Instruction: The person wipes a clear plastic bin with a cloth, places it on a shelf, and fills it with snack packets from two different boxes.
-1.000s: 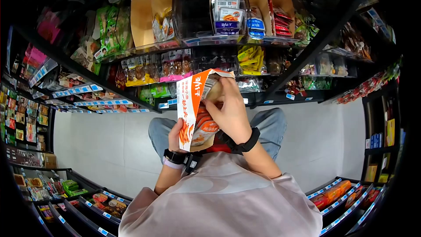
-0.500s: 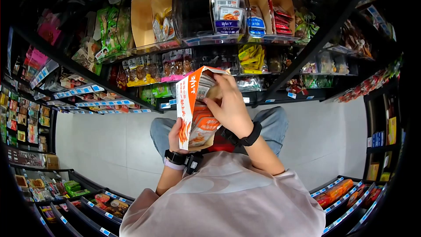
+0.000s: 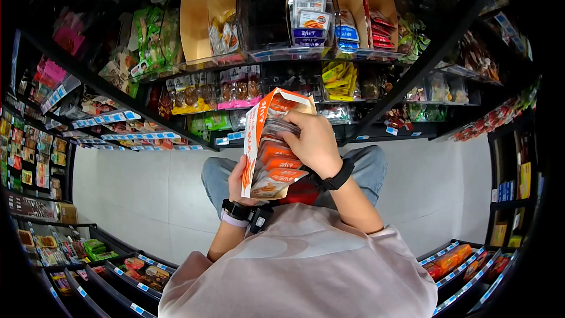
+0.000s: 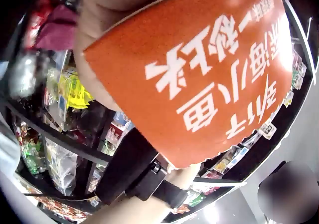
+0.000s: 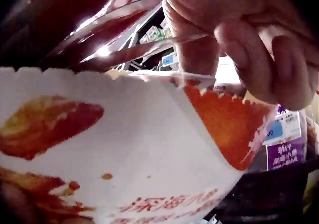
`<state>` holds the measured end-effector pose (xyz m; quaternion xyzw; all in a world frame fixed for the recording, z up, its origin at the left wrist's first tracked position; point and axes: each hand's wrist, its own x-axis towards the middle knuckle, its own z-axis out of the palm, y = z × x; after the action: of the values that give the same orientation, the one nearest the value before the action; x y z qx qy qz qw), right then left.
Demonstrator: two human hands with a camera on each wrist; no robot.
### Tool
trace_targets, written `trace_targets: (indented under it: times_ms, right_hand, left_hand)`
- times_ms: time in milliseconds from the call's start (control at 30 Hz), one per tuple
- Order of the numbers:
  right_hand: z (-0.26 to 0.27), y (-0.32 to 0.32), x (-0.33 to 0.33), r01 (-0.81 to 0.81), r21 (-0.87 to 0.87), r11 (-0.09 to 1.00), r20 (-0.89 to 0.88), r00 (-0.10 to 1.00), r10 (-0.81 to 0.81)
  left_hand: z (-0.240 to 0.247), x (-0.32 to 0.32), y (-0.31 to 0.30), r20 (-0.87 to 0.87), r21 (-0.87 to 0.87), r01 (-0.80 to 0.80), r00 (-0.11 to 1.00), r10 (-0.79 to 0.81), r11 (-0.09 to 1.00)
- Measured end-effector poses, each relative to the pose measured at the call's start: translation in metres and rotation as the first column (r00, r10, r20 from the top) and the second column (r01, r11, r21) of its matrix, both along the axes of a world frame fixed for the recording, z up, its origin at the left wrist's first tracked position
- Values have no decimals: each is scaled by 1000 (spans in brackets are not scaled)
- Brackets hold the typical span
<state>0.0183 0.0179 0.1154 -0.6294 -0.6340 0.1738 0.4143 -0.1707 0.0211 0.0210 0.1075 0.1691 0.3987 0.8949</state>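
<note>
An open orange-and-white carton (image 3: 252, 141) of packets (image 3: 282, 162), held in mid-air in front of the person's lap, with one end toward the shelves and the other toward the body. The packets overlap in a slanting row; those nearest the body lean out past the carton's right-hand rim. The left hand (image 3: 236, 179) grips the carton's left wall near the corner closest to the body. The right hand (image 3: 315, 144) reaches over the opposite rim, its fingers bent and its thumb drawn in, apparently pinching the packets about midway along; how many are caught cannot be told. The step in hand is judged to be the separating or evening of the row. It is best done with the left hand firm enough to steady the wall without bowing it, the mouth tilted upward so that the leaning packets do not slide out, and each packet taken by its sealed edge and eased clear of the toothed rim (image 5: 149, 79), which could snag the film. Beyond lies the upper shelf (image 3: 288, 54), whose cartons hold purple-labelled packs (image 3: 309, 34), blue packs (image 3: 347, 34) and red packs (image 3: 381, 30); yellow packets (image 3: 340, 80) occupy the tier beneath. Denim-clad knees (image 3: 366, 171) flank the work above a pale floor (image 3: 176, 200).
</note>
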Motion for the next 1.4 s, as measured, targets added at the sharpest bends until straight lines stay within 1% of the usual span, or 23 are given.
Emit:
trace_targets:
  times_ms: [100, 167, 200, 267, 433, 500, 567, 600, 667, 733, 800, 833, 900, 967, 1000, 1033, 1100, 1167, 1200, 1233, 1300, 1367, 1400]
  right_hand:
    - [-2, 2, 0, -10, 26, 1000, -39, 999, 11]
    - [0, 1, -1, 75, 67, 995, -24, 997, -73]
    - [3, 0, -1, 92, 134, 987, 15, 995, -95]
    - [5, -1, -3, 111, 176, 978, -9, 994, -111]
    - [17, -7, 0, 150, 322, 935, -41, 989, -144]
    - [28, -12, 4, 144, 336, 931, -37, 989, -140]
    - [41, -20, 8, 172, 414, 894, -62, 985, -161]
    - [50, -26, 9, 192, 412, 891, -112, 981, -159]
    - [54, -31, 13, 227, 454, 862, -166, 972, -168]
    - [53, -33, 18, 255, 496, 830, -188, 965, -185]
    - [49, -33, 20, 289, 487, 824, -212, 955, -209]
    - [47, -33, 21, 326, 481, 814, -236, 942, -237]
    - [40, -32, 23, 343, 472, 812, -229, 937, -263]
    - [32, -32, 25, 383, 464, 799, -290, 918, -271]
    - [25, -30, 26, 380, 456, 804, -324, 913, -248]
    - [24, -31, 25, 375, 456, 807, -322, 915, -244]
    - [23, -32, 21, 338, 477, 811, -242, 938, -248]
    - [25, -33, 15, 320, 467, 824, -236, 944, -233]
    - [24, -33, 12, 292, 534, 793, -210, 955, -210]
    - [22, -33, 10, 260, 599, 758, -183, 965, -186]
    - [8, -33, 11, 90, 740, 666, 42, 983, -180]
    - [-3, -35, 5, -101, 749, 655, 224, 969, -107]
    - [-4, -35, 0, -182, 720, 669, 281, 959, -41]
  left_hand:
    - [-5, 2, 1, 34, -14, 8, 999, -7, 1000]
    - [-10, 2, 1, 84, -46, 46, 996, -42, 998]
    - [-13, 2, 2, 88, -45, 40, 995, -36, 998]
    - [-16, 0, 4, 166, -92, 77, 984, -61, 993]
    - [-17, 0, 5, 124, -97, 66, 991, -54, 993]
    - [-20, -2, 5, 119, -90, 62, 992, -51, 994]
    - [-23, -5, 5, 99, -82, 52, 994, -44, 995]
    - [-23, -4, 6, 101, -81, 48, 994, -40, 996]
    - [-22, -4, 6, 31, -182, 24, 999, -19, 983]
    - [-22, -6, 7, 81, -234, 55, 996, -37, 971]
    - [-15, -6, 9, 151, -318, 94, 987, -48, 943]
    - [-7, -7, 8, 152, -317, 90, 987, -43, 944]
    - [6, -8, 7, 66, -220, 54, 997, -40, 974]
    - [7, -6, 11, 75, -222, 57, 996, -41, 973]
    - [5, -3, 14, 128, -229, 81, 990, -52, 970]
    - [4, -1, 16, 182, -233, 107, 981, -65, 967]
    - [8, 1, 14, 161, -255, 78, 986, -37, 964]
    - [11, 2, 11, 140, -222, 91, 988, -60, 971]
    - [8, 2, 12, 194, -209, 146, 975, -105, 967]
    - [6, 4, 10, 196, -215, 144, 975, -102, 966]
    - [6, 9, 10, 172, -134, 87, 983, -64, 987]
    - [9, 12, 9, 186, -97, 82, 980, -63, 992]
    - [14, 15, 7, 145, -85, 33, 989, -20, 996]
